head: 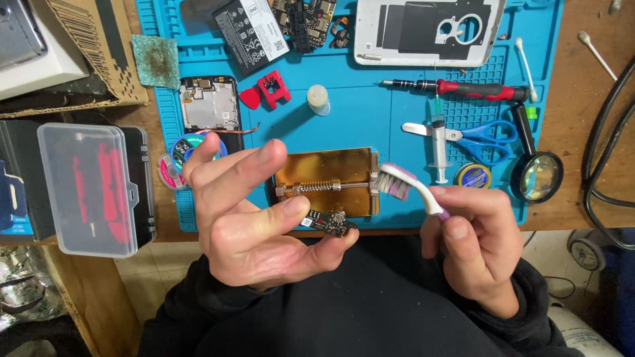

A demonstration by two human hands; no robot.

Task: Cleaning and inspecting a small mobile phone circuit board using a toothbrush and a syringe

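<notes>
- Your left hand [248,221] pinches a small dark circuit board [329,223], flat and studded with tiny parts, between the thumb and a fingertip; the other fingers fan up and out, palm turned toward you.
- Your right hand [475,241] is closed around the handle of a toothbrush [405,185], a white plastic neck with pale pink-and-white bristles; the bristle head points left, just above and to the right of the board, with a small gap between them.
- Both hands hover over the near edge of the blue mat [357,112], a rubbery sheet with ribbed borders and a gridded patch, above your dark lap.
- Right behind the board sits a brass-coloured clamp fixture [327,177], a flat metal plate with a coiled spring across it.
- To the right of the brush lie a clear syringe [438,142], blue-handled scissors [479,134], a round tin [473,176] and a black magnifier [536,173]; a red-and-black screwdriver [463,87] lies farther back.
- To the left, a clear plastic case [86,188] rests on the wooden bench [589,132], well apart from your left hand.
- Open room is tight on the mat; the freest space is below the mat edge.
</notes>
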